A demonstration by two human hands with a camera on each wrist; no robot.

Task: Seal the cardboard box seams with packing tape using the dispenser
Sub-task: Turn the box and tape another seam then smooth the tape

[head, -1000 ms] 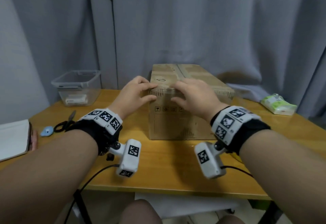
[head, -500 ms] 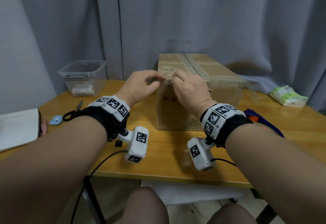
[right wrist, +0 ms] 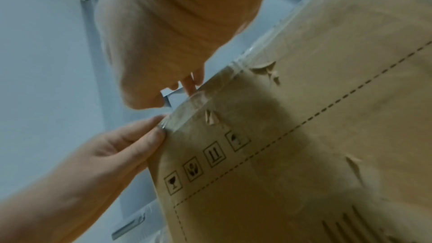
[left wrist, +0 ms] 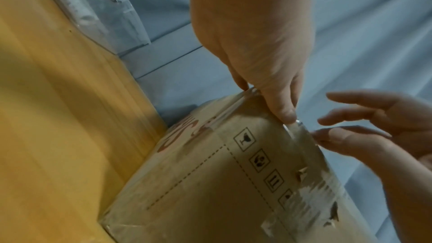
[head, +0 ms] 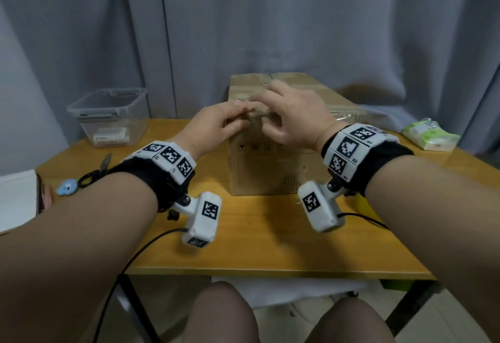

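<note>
The box [head: 273, 153] sits at my 12 o'clock on the table [head: 257, 242], grey curtain [head: 270, 18] behind. My left hand [head: 216, 126] lies on its near top edge, fingertips [right wrist: 154, 136] pressing clear tape [right wrist: 187, 106] there. My right hand [head: 292, 115], at 1 o'clock, has fingers loosely spread, thumb on the tape. A bin [head: 111, 115] is at 10 o'clock.
</note>
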